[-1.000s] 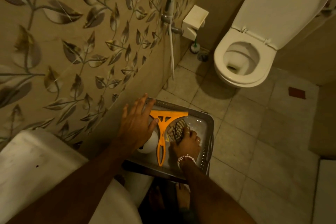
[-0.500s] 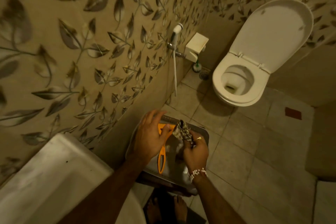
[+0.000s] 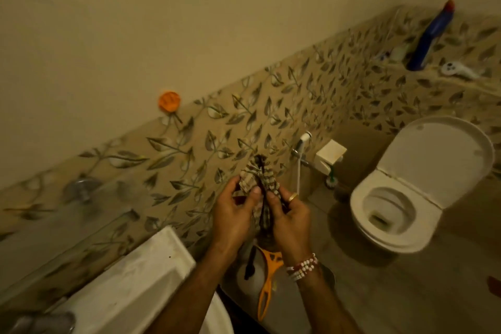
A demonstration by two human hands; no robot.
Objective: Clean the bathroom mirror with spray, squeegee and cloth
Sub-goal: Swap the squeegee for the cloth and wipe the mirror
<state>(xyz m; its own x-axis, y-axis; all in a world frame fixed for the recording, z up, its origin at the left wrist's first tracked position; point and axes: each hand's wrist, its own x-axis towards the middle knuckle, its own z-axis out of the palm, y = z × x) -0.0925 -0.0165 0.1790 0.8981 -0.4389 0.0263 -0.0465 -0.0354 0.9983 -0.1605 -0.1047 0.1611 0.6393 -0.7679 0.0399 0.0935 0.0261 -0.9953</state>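
The bathroom has a plain cream wall (image 3: 135,22) above a band of leaf-patterned tiles (image 3: 271,116), and a dull tiled floor (image 3: 406,293) to your right. The toilet (image 3: 433,163) stands at the right with its lid up against the tiled wall and its bowl open. The corner of the white sink (image 3: 130,287) lies at lower left, just beside your left forearm. Your left hand (image 3: 233,219) and right hand (image 3: 290,222) are raised together in front of the tiles, well above the floor. Both grips are closed on the striped cloth (image 3: 257,173): each thumb pinches a fold against curled fingers. The bunched top of the cloth sticks up above your fingertips, and the rest hangs down between your palms. Below your wrists the orange squeegee (image 3: 268,276) lies with its handle pointing toward you. Touching its left side is a white rounded object (image 3: 256,282), too hidden by your hands to identify. A blue bottle (image 3: 431,38) with a red cap stands on the tiled ledge at upper right. A white box (image 3: 329,158) is fixed to the wall left of the toilet, with a hand sprayer (image 3: 305,138) hanging just beside it. A small orange disc (image 3: 169,101) sits on the wall where the plain surface meets the tiles. A bead bracelet (image 3: 302,268) circles your right wrist, and a ring (image 3: 292,196) shows on a right finger.
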